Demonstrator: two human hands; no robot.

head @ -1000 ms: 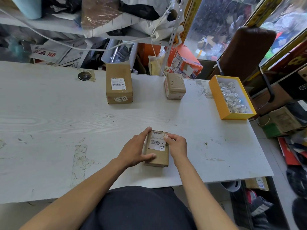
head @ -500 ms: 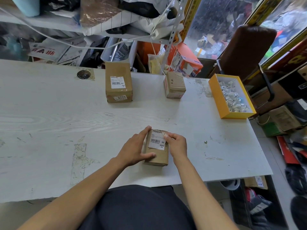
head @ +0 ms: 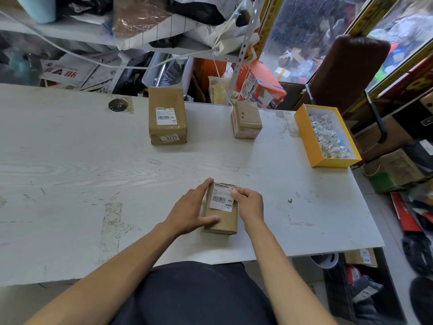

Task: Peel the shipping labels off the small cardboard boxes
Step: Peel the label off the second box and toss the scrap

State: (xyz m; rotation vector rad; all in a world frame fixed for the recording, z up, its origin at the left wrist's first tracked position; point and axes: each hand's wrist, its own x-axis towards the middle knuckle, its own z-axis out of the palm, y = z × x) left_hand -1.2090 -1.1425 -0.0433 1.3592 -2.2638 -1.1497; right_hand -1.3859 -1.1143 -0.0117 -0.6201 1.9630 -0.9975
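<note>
The white table (head: 70, 160) carried three small cardboard boxes. The far-left box (head: 167, 116) stood well apart with a label on top and a second sticker on its near face; the far box (head: 246, 119) to its right showed no top label that I could make out. A yellow tray (head: 304, 137) of crumpled paper scraps sat at the far right.

The near box (head: 221, 219) lay flat by the table's near edge, its shipping label (head: 222, 198) fully stuck down. The left hand (head: 191, 208) steadied the box, fingers straight along its left side and thumb pressing the top. The right hand (head: 249, 204) was curled at the label's far-right corner; whether it had pinched paper yet I could not tell.

The box looked light and stiff, likely to slide unless held. The label seemed thin and tearable, best lifted from a corner and drawn back low and slowly.
</note>
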